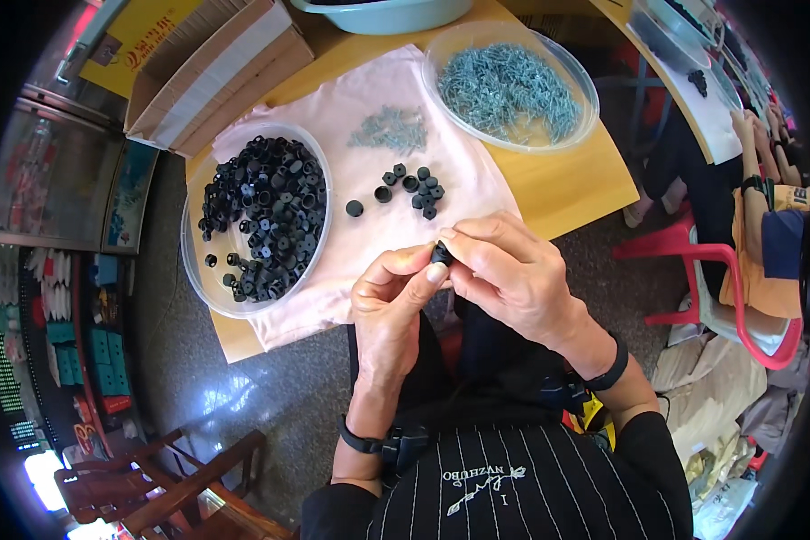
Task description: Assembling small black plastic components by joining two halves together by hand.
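Note:
Close to my lap, my left hand [392, 290] pinches a small black plastic cap [441, 255] between thumb and fingers. The fingertips of my right hand [517, 273] close on the same cap from above and the right. Whether a screw is in it cannot be made out. Beyond my hands, several loose black caps [411, 184] lie on a pink cloth [342, 99]. Behind them is a small spread of clear-looking screws or pins [390, 130]. A round clear tub [325, 148] heaped with black caps [279, 216] stands at the left.
A second clear tub [594, 99] of silvery screws [508, 85] sits at the back right of the yellow table [594, 180]. A cardboard box [216, 81] and a pale blue basin [382, 16] stand behind. A red chair [738, 270] and another person's arms [756, 144] are at the right.

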A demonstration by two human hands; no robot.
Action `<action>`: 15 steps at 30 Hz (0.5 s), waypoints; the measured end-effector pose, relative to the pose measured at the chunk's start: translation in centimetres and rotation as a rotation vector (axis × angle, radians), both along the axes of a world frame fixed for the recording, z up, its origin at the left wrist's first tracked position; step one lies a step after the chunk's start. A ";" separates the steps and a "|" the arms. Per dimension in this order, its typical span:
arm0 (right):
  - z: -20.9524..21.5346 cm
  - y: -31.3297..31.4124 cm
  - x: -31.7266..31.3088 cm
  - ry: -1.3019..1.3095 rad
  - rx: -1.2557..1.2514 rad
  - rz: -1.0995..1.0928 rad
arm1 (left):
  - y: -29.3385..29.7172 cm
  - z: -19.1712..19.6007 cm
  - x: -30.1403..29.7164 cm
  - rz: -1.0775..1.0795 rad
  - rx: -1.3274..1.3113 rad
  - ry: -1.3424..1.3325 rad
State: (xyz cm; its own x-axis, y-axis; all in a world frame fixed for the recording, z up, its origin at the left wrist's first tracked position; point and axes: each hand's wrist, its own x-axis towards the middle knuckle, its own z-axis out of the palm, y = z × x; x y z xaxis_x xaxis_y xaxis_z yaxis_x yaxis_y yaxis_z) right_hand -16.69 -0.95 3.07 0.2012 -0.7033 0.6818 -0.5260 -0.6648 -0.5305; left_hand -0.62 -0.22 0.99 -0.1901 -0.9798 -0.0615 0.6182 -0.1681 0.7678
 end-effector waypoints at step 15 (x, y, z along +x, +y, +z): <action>1.5 -2.5 -1.8 0.069 0.112 -0.023 | -1.5 1.5 -0.7 0.057 -0.073 -0.312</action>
